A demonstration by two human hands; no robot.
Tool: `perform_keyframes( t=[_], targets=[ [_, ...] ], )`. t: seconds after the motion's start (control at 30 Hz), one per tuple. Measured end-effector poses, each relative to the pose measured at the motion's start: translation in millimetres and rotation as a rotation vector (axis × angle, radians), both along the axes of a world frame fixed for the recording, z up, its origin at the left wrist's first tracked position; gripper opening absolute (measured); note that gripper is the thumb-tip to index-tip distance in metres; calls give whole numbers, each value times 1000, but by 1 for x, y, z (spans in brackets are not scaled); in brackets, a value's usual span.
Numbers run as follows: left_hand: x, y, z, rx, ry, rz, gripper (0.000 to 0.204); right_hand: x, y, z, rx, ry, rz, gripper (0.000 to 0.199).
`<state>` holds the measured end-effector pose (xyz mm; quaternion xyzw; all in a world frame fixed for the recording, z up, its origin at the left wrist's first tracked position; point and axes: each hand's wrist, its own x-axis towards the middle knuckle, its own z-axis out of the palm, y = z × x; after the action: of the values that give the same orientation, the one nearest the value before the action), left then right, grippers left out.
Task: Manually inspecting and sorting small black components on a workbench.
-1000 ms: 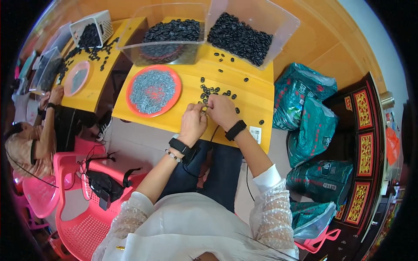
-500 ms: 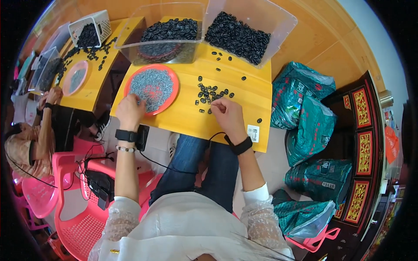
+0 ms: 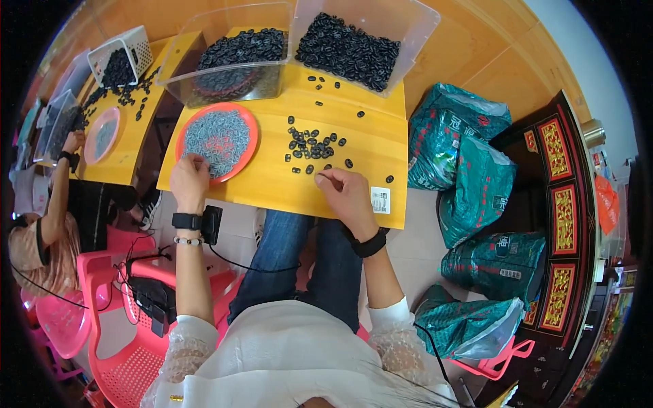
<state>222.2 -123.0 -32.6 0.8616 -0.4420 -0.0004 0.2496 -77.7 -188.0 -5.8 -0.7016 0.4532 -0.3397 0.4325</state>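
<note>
My left hand [image 3: 189,182] is closed, fingers pinched together at the near edge of a round orange-red plate [image 3: 254,133]. The plate holds a heap of small silver screw-like metal pieces [image 3: 216,136]. What the left fingertips grip is too small to make out. My right hand [image 3: 347,198] is also closed in a pinch, just on the near side of a loose group of small black oval pieces [image 3: 314,144] on the yellow table [image 3: 272,185]. Anything between its thumb and finger is hidden.
Two clear plastic bins [image 3: 242,62] [image 3: 408,42] of black pieces stand at the table's far side. Green sacks [image 3: 476,183] line the right, beside a dark carved cabinet [image 3: 564,217]. At left, a co-worker [image 3: 51,238] sits at another yellow table [image 3: 129,160]. A pink chair [image 3: 122,340] is near.
The view has shifted, so the table sits further left. My right hand has drawn back slightly from the black pieces. The co-worker's arm now reaches farther forward.
</note>
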Motion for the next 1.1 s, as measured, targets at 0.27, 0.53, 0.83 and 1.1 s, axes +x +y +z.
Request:
perform_keyframes(
  t=[0.27, 0.53, 0.83, 1.1],
  targets=[
    [10, 4, -9, -127, 33, -26, 13, 5, -2, -8, -106, 127, -37, 18],
    [4, 4, 6, -118, 137, 37, 14, 7, -3, -6, -149, 147, -51, 17],
    [14, 5, -10, -224, 213, -20, 17, 10, -4, -8, -52, 156, -119, 14],
    [9, 5, -9, -222, 245, 24, 21, 6, -7, -19, -83, 263, -98, 14]
  ],
)
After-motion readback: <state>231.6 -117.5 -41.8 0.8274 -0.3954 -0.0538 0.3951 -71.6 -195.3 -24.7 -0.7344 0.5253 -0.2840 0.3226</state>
